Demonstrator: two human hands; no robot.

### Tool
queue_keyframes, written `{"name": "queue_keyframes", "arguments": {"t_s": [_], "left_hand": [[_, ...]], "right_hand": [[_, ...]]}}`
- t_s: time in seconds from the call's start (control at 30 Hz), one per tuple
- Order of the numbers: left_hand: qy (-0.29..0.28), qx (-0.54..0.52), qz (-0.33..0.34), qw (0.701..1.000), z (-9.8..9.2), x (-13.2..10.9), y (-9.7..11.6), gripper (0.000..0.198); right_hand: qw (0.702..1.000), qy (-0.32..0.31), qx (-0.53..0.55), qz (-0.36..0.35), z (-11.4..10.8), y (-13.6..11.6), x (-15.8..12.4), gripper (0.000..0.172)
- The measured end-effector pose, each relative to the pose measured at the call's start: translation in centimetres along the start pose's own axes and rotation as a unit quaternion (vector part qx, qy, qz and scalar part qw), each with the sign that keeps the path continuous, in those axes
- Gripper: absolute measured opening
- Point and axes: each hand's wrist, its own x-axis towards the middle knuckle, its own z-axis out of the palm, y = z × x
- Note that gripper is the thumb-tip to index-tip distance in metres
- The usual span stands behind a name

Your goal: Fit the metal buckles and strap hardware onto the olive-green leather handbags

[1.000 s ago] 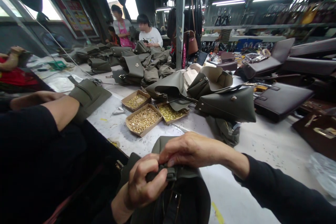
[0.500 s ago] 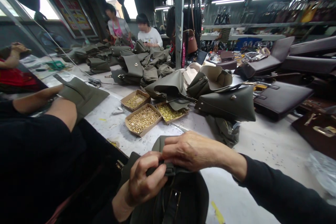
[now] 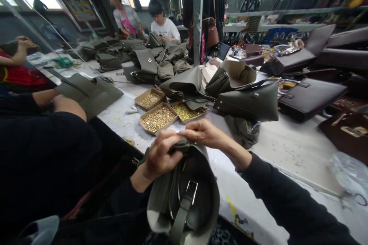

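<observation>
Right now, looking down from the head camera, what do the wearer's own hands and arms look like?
Both the left hand and the right hand are bare, with no gloves. I can make out no watch on either wrist. The left sleeve and right sleeve are black; the right one looks plain and long, ending short of the wrist.

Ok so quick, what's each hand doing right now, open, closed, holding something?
Left hand: closed, holding the olive bag.
Right hand: pinched closed beside the left; whether it holds anything cannot be told.
</observation>
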Motion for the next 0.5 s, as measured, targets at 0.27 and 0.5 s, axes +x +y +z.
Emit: {"name": "queue_keyframes", "arguments": {"t_s": [0.27,0.5], "left_hand": [[-0.089,0.018,-0.339,0.936,2.6,3.7,-4.1,0.039],[-0.196,0.013,-0.370,0.908,2.8,5.4,-4.5,0.038]], "right_hand": [[0.937,0.348,-0.004,0.006,-0.5,2.7,-5.9,0.046],[0.916,0.392,-0.037,0.079,2.4,6.9,-10.3,0.049]]}}
